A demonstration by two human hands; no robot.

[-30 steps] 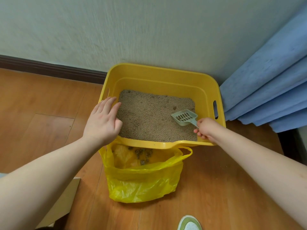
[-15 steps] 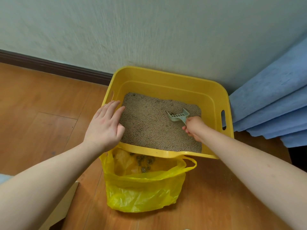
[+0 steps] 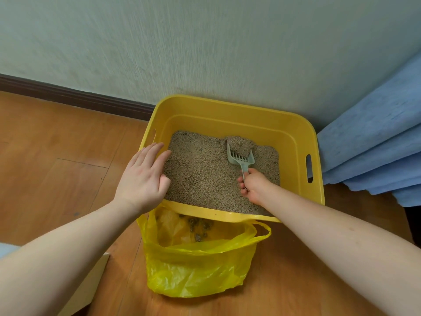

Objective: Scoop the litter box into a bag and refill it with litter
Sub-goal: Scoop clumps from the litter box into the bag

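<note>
— Wooden floorboards run up to a pale wall, and my square yellow plastic litter box (image 3: 268,124) sits against it. What worries you?

— Where's the scoop?

— My right hand (image 3: 255,187) is curled round the handle of the grey-green slotted plastic scoop (image 3: 241,156), whose mouth is pushed into a heap of beige granular litter (image 3: 200,174) at about one o'clock in the box. My left hand (image 3: 143,176) lies flat, fingers straight, on the rim at nine o'clock, bracing it.

— And the bag?

— The thin yellow plastic bag (image 3: 198,270) stands open on the floor at six o'clock, just beside the near wall, dark clumps already inside.

— So the risk?

— I reckon the carry. The scoop has to cross the near rim; tilt it and granules spill onto the boards. The bag's mouth is floppy and partly tucked under the rim, so it could fold shut or tip.

— The blue curtain (image 3: 373,137)?

— At three o'clock, out of the path.
</note>
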